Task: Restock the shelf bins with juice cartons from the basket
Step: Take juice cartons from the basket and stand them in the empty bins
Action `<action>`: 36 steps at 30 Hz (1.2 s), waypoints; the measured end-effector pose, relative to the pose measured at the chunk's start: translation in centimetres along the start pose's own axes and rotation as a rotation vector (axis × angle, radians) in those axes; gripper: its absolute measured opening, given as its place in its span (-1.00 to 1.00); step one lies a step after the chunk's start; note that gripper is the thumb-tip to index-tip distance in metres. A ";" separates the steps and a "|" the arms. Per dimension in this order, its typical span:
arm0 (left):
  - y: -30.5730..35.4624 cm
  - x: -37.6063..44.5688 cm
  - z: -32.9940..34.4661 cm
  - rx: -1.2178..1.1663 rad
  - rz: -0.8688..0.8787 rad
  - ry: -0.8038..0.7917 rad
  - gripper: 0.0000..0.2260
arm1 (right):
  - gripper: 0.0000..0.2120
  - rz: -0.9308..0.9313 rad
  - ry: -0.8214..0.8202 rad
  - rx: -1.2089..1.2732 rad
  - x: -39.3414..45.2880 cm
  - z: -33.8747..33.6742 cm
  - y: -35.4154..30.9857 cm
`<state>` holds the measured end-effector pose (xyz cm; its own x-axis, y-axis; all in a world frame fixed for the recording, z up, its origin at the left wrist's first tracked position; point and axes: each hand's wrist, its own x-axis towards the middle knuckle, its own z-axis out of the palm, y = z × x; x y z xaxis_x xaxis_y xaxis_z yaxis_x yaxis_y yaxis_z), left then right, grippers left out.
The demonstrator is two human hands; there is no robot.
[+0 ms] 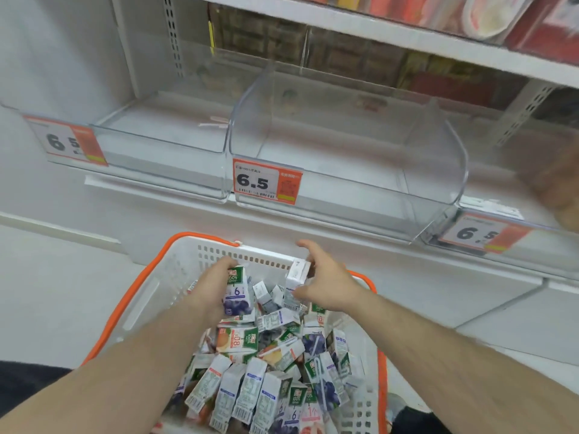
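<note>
At the far end of the white basket [163, 277], a blueberry juice carton [237, 292] is gripped upright by the left hand [210, 288], fingers curled round its top and side. Near the far right corner, a white-sided carton [297, 272] is touched by the right hand [326, 281], fingers spread and partly bent around it; a firm grip cannot be confirmed. Loose cartons [266, 364] are heaped in the basket. Above the basket, two clear bins [438, 170] are seated along the shelf's front edge, behind 6.5 price tags [266, 181].
</note>
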<state>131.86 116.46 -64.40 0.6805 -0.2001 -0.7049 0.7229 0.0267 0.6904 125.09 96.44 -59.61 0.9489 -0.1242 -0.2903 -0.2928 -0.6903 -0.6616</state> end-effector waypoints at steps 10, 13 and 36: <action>3.1 -6.2 5.5 0.104 0.178 -0.247 -0.82 | -0.27 -0.118 0.120 -0.004 -6.8 -8.4 -3.3; 3.2 -7.3 6.5 0.272 0.354 -0.252 -0.96 | -0.34 -0.091 0.245 0.048 -7.4 -9.2 -2.7; 6.0 -12.6 22.6 1.035 1.281 -0.076 -0.74 | -0.60 -0.090 0.954 0.369 -11.2 -18.2 -0.3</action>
<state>124.89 97.03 -47.73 0.7056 -0.6093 0.3617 -0.6728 -0.4161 0.6117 116.67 85.08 -43.53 0.6205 -0.7092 0.3348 -0.0813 -0.4827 -0.8720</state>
